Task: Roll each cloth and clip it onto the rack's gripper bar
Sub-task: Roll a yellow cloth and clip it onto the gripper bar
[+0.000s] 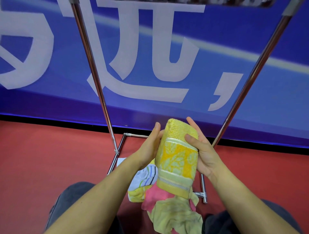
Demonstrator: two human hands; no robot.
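Observation:
A yellow towel (178,155) with an orange leaf band is rolled into a thick upright bundle between my hands. My left hand (151,145) presses flat against its left side with straight fingers. My right hand (203,150) wraps the right side, thumb curled over the front of the roll. Two metal rack uprights (93,73) (250,78) rise on either side. The gripper bar (175,1) is only partly visible at the very top edge.
Under my hands, a pile of loose cloths lies on the red floor: a white striped one (145,178), a pink one (153,195) and a pale yellow one (173,215). The rack's base tubes (203,188) frame the pile. A blue banner wall (150,66) stands behind.

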